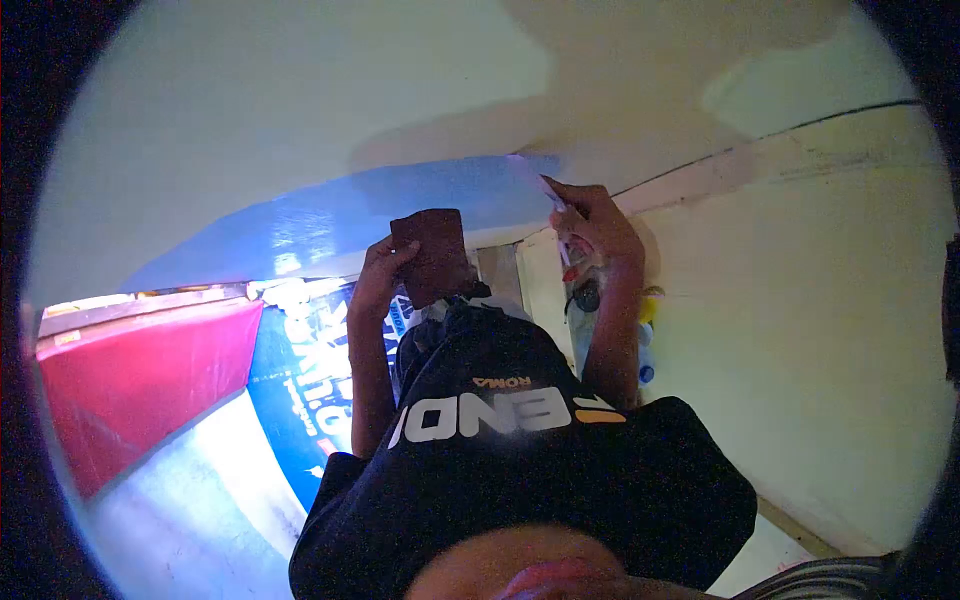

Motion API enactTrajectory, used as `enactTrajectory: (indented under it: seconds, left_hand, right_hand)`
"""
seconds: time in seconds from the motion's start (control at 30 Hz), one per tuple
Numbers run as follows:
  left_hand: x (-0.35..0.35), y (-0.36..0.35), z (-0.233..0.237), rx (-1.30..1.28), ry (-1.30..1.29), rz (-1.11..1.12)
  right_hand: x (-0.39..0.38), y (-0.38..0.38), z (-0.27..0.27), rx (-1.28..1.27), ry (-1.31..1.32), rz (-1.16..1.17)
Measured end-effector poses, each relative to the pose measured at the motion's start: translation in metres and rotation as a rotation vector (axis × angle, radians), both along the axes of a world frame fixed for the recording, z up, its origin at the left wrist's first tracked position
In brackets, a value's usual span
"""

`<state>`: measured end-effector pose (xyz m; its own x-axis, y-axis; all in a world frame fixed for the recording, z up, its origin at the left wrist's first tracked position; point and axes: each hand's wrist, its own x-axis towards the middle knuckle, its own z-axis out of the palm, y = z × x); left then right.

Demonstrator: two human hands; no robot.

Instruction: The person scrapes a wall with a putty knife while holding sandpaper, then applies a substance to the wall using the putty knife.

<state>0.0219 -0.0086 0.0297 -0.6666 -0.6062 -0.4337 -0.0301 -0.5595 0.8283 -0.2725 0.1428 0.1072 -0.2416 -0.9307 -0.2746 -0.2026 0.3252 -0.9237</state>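
Observation:
On the left side of the head view, my left hand (375, 275) grips a dark brown, flat rectangular piece (434, 252), its thumb lying over the near face. My right hand (605, 235) is raised higher, its fingers closed around a thin, pale flat tool (552, 193). That tool's far end meets the right end of a blue patch (350, 210) on the pale surface (250, 90). The brown piece is below this patch in the picture, apart from the tool. What material each held thing is made of cannot be told.
A red panel (160, 370) and a blue printed banner (300, 390) stand at the left. A pale wall (800, 330) rises on the right. Small items, including a blue-capped bottle (646, 373), lie beyond my right forearm. Shadows cross the upper surface.

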Motion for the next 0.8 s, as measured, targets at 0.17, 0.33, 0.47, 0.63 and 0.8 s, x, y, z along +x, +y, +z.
enactTrajectory:
  seconds: [0.17, 0.33, 0.47, 0.63, 0.8]
  left_hand:
    - [0.005, 0.004, -0.007, -0.013, -0.01, 0.056]
    - [0.008, 0.014, -0.004, 0.005, -0.011, 0.096]
    - [0.011, 0.019, -0.019, 0.03, -0.032, 0.086]
    - [0.011, 0.019, -0.017, 0.007, -0.037, 0.116]
    - [0.021, 0.004, -0.017, 0.01, -0.006, 0.086]
  right_hand:
    - [0.013, -0.006, 0.002, -0.014, -0.077, -0.02]
    - [0.008, -0.005, -0.002, -0.003, -0.119, -0.015]
    - [0.02, -0.005, 0.006, 0.033, -0.141, -0.049]
    - [0.013, -0.002, -0.003, 0.031, -0.161, -0.068]
    - [0.016, 0.001, -0.007, 0.046, -0.033, -0.128]
